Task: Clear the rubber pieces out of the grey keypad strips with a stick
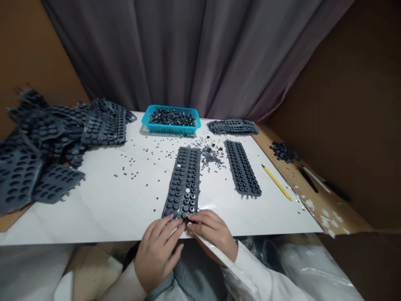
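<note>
A dark grey rubber sheet [184, 175] with rows of round raised buttons lies on the table in front of me, its near end at the table edge. Two white dots show on it. My left hand [161, 248] rests its outstretched fingertips on that near end, with the thumb apart. Beside it, my right hand [213, 234] has its fingers pinched together at the sheet's near right corner. What sits in this pinch is small, dark and mostly hidden. A pale strip runs back under the right hand along the forearm; its kind is unclear.
A blue basket [171, 128] of small dark pieces stands at the back. Rubber sheets [103, 125] are heaped at left; another sheet [242, 169], a stack [233, 126] and a yellow pencil [277, 183] lie right. Tiny discs [211, 155] are scattered about. Black tweezers [308, 179] lie on cardboard.
</note>
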The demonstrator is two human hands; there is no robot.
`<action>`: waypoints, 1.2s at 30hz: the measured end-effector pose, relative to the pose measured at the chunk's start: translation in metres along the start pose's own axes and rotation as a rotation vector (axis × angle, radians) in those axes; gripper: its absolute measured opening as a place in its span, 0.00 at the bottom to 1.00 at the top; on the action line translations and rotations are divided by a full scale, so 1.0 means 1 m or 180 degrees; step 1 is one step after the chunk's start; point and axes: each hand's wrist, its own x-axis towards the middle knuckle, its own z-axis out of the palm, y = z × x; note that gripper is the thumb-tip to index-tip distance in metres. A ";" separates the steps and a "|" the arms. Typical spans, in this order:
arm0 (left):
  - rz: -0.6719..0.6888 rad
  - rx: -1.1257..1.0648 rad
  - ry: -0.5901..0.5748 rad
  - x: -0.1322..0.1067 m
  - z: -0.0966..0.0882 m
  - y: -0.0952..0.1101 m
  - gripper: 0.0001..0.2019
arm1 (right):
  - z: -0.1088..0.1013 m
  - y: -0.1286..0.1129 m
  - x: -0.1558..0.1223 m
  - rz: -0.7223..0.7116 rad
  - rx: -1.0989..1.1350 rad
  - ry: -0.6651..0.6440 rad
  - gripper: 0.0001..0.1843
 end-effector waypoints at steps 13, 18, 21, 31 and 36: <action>-0.0273 0.0021 0.0129 -0.004 0.008 0.009 0.12 | 0.000 0.001 0.004 -0.0447 -0.0690 -0.0296 0.05; -0.0291 0.0020 0.0128 -0.005 0.007 0.008 0.12 | -0.003 0.005 0.010 -0.0802 -0.1109 -0.0539 0.06; -0.0288 0.0012 0.0136 -0.005 0.007 0.008 0.12 | -0.003 0.007 0.012 -0.0950 -0.1269 -0.0630 0.05; -0.0309 -0.0038 0.0130 -0.005 0.006 0.008 0.13 | -0.001 0.005 0.013 -0.1021 -0.1336 -0.0680 0.04; -0.0337 -0.0081 0.0087 -0.005 0.007 0.008 0.13 | -0.004 0.003 0.017 -0.0928 -0.1298 -0.0626 0.04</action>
